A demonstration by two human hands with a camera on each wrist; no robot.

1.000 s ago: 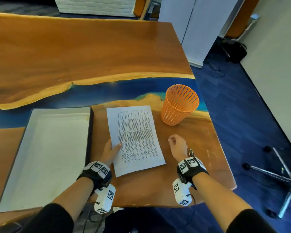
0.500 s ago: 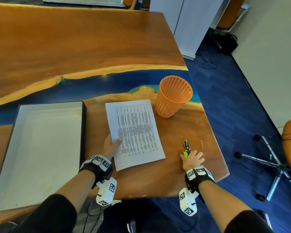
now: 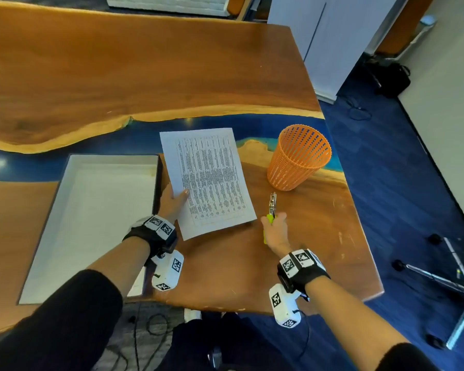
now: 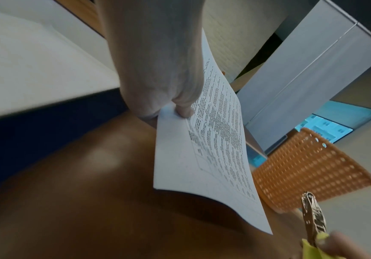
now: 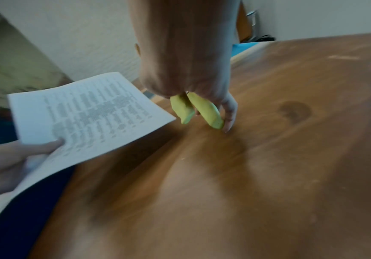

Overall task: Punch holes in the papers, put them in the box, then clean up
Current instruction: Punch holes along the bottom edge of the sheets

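Observation:
A printed sheet of paper [image 3: 209,180] [image 4: 213,157] [image 5: 84,121] is lifted off the wooden table, pinched at its left edge by my left hand [image 3: 173,200] [image 4: 169,98], thumb on top. My right hand [image 3: 275,228] [image 5: 193,78] grips the yellow-green handles of a metal hole punch [image 3: 272,207] [image 5: 198,109] [image 4: 313,217], just right of the paper's near corner; its metal head points away from me. The open white-lined box [image 3: 65,210] lies on the table to the left of the paper.
An orange mesh basket [image 3: 298,159] [image 4: 308,168] stands beyond the punch at the right. The table's right edge [image 3: 359,210] drops to blue carpet with a chair base [image 3: 450,279]. White cabinets [image 3: 332,36] stand behind.
My right hand moved right to the hole punch, closed on its handles and brought it toward the paper. My left hand lifted the sheet off the table.

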